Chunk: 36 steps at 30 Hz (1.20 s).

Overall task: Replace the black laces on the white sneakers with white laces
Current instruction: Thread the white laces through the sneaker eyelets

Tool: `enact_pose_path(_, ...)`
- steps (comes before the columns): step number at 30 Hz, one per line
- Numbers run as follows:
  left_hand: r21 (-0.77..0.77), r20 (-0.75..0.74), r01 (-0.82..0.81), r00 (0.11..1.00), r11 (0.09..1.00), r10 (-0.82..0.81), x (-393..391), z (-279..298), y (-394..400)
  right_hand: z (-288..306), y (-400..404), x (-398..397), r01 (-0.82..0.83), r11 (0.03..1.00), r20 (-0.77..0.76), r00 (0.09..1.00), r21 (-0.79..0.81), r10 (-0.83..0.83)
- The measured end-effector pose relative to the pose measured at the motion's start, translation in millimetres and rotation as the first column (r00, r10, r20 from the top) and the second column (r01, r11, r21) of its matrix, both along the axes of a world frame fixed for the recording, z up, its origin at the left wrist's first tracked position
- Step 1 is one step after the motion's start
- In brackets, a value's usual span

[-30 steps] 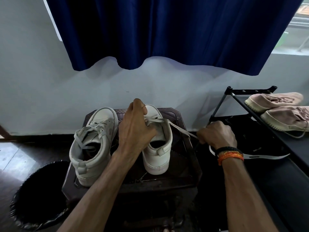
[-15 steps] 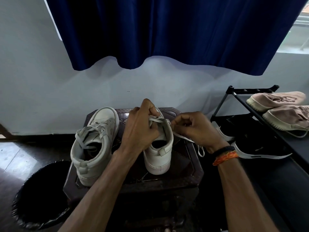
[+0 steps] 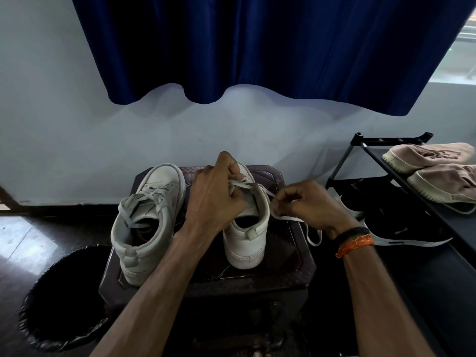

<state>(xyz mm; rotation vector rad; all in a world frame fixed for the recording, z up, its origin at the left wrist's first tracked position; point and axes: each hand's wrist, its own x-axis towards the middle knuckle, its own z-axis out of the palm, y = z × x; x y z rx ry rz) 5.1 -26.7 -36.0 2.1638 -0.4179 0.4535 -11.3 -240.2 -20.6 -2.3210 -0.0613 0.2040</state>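
Left hand (image 3: 216, 199) clamped on right sneaker (image 3: 247, 238) — eyelets hidden — right hand (image 3: 309, 207) pinching white lace (image 3: 288, 218)

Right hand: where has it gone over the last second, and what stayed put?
The right hand came back in from the right, where it had pulled the white lace taut, to beside the right sneaker; the lace now hangs slack. The left hand still grips that sneaker's top. The left sneaker has not moved.

white sneakers (image 3: 149, 217), navy curtain (image 3: 270, 47), orange wristband (image 3: 355, 244)
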Motion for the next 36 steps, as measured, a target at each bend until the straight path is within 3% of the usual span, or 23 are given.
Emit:
enact_pose_path(7, 0.080, -0.076, 0.025, 0.997, 0.996, -0.019, -2.6, 2.4, 1.2, -6.4, -2.8, 6.4, 0.300, 0.943, -0.269, 0.929, 0.146, -0.254)
enact_pose_path(10, 0.094, -0.111, 0.032, 0.994, 0.995, -0.022, -4.6, 4.9, 0.8, -9.8, 8.0, 11.3, 0.468, 0.847, -0.321, 0.866, 0.254, -0.382)
enact_pose_path(15, 0.107, -0.118, 0.056, 0.992, 0.993, -0.044, -8.2, 9.3, 0.9, -9.9, 22.8, 14.7, 0.604, 0.677, -0.394, 0.794, 0.420, -0.463)
enact_pose_path(20, 0.102, -0.149, 0.095, 0.986, 0.990, -0.080, -8.4, 10.8, 3.0, -9.1, 19.3, 26.9, 0.575, 0.551, -0.381, 0.816, 0.605, -0.434)
enact_pose_path(24, 0.013, -0.192, 0.125, 0.974, 0.992, -0.120, -8.1, 13.9, 4.1, 11.3, 23.9, 26.3, 0.405, 0.291, -0.267, 0.870, 0.867, -0.414)
enact_pose_path(25, -0.032, -0.186, 0.128, 0.974, 0.991, -0.131, -9.0, 16.6, 3.9, 19.4, 27.4, 23.1, 0.339, 0.318, -0.203, 0.897, 0.885, -0.392)
enact_pose_path(26, -0.073, -0.163, 0.131, 0.976, 0.989, -0.141, -9.5, 19.4, 3.9, 26.9, 31.2, 19.7, 0.282, 0.414, -0.125, 0.922, 0.865, -0.366)
enact_pose_path(28, -0.094, -0.095, 0.139, 0.984, 0.986, -0.148, -8.9, 25.4, 4.6, 39.4, 40.7, 11.9, 0.165, 0.683, 0.042, 0.960, 0.712, -0.277)
enact_pose_path(30, -0.015, -0.033, 0.164, 0.986, 0.986, -0.164, -6.7, 28.0, 6.1, 47.5, 50.9, 7.3, 0.029, 0.837, 0.139, 0.982, 0.547, -0.125)
enact_pose_path(33, 0.064, 0.010, 0.193, 0.981, 0.979, -0.194, -4.3, 25.3, 5.1, 54.2, 60.9, 1.3, -0.159, 0.883, 0.168, 0.981, 0.441, 0.093)
enact_pose_path(36, 0.055, 0.086, 0.177, 0.980, 0.983, -0.182, -2.1, 25.3, 6.6, 53.0, 60.3, 2.3, -0.205, 0.875, 0.214, 0.969, 0.438, 0.120)
